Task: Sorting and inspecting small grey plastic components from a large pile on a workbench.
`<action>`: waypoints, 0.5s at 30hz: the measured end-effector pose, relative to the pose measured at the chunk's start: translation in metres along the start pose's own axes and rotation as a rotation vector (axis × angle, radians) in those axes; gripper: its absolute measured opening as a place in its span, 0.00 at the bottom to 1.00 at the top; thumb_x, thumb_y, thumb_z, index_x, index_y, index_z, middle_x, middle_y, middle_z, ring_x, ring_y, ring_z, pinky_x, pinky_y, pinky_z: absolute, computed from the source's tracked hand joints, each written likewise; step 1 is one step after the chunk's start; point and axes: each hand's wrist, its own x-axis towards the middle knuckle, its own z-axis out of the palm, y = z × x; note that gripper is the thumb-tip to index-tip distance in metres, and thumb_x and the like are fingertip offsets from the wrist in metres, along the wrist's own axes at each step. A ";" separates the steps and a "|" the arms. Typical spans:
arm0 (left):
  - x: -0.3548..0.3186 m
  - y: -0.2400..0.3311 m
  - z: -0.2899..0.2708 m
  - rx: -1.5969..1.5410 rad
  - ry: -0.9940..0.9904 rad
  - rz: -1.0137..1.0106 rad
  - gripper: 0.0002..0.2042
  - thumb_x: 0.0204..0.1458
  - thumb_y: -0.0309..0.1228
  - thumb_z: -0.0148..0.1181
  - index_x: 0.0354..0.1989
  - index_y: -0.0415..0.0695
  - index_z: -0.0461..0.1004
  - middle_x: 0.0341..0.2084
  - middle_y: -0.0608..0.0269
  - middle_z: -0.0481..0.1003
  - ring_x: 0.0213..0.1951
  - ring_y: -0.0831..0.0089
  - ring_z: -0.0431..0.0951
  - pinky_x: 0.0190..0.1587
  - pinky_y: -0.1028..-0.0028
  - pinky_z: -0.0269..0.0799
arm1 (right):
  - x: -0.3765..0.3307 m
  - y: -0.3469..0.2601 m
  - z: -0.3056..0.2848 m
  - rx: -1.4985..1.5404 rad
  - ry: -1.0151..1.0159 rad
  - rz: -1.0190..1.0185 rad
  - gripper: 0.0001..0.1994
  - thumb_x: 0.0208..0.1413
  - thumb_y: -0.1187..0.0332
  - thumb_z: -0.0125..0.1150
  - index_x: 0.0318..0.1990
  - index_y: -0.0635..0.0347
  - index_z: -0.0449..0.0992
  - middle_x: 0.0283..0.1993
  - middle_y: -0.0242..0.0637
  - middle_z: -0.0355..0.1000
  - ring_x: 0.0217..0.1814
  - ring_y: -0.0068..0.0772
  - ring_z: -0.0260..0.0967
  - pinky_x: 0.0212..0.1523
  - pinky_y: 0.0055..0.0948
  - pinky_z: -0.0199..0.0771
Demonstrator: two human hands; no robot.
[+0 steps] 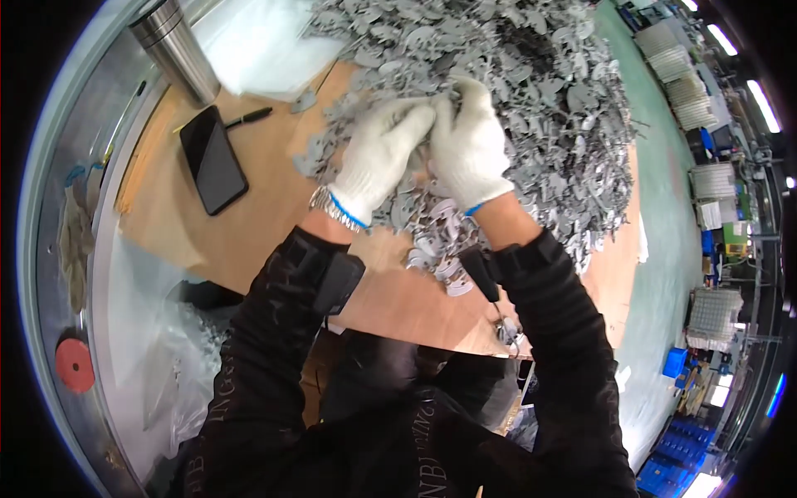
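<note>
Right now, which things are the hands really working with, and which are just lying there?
In use:
left hand
right hand
pile of grey metal parts

Just lying about:
black phone
black pen
steel cup
red disc
clear plastic bag

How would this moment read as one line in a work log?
left hand: gloved, fingers in grey parts | right hand: gloved, gripping grey parts | pile of grey parts: covers wooden table | phone, pen, steel cup: left, untouched
</note>
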 end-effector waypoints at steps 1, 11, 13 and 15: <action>-0.005 -0.002 -0.003 0.057 0.021 0.011 0.16 0.72 0.39 0.63 0.57 0.39 0.84 0.41 0.69 0.84 0.39 0.84 0.79 0.35 0.77 0.73 | 0.006 -0.016 -0.003 -0.004 -0.003 -0.007 0.20 0.73 0.60 0.62 0.62 0.67 0.77 0.43 0.53 0.84 0.34 0.41 0.85 0.38 0.41 0.85; -0.003 0.007 -0.020 -0.111 -0.061 -0.163 0.15 0.72 0.35 0.64 0.60 0.42 0.84 0.39 0.72 0.83 0.32 0.87 0.75 0.32 0.80 0.69 | 0.016 -0.009 -0.053 1.037 -0.517 0.977 0.13 0.78 0.63 0.57 0.57 0.63 0.80 0.37 0.33 0.79 0.29 0.25 0.77 0.28 0.29 0.79; -0.007 0.003 -0.012 -0.112 -0.074 -0.134 0.16 0.71 0.37 0.65 0.59 0.39 0.84 0.38 0.70 0.83 0.30 0.83 0.77 0.30 0.78 0.73 | 0.010 -0.012 -0.053 0.930 -0.456 0.980 0.12 0.79 0.64 0.56 0.56 0.63 0.80 0.37 0.32 0.78 0.28 0.24 0.76 0.26 0.28 0.78; -0.008 0.001 -0.005 -0.109 -0.083 -0.115 0.17 0.71 0.38 0.65 0.58 0.37 0.84 0.37 0.69 0.83 0.29 0.82 0.79 0.29 0.77 0.75 | 0.004 -0.012 -0.049 0.995 -0.417 0.986 0.13 0.79 0.64 0.56 0.57 0.63 0.80 0.38 0.33 0.79 0.28 0.26 0.77 0.27 0.28 0.80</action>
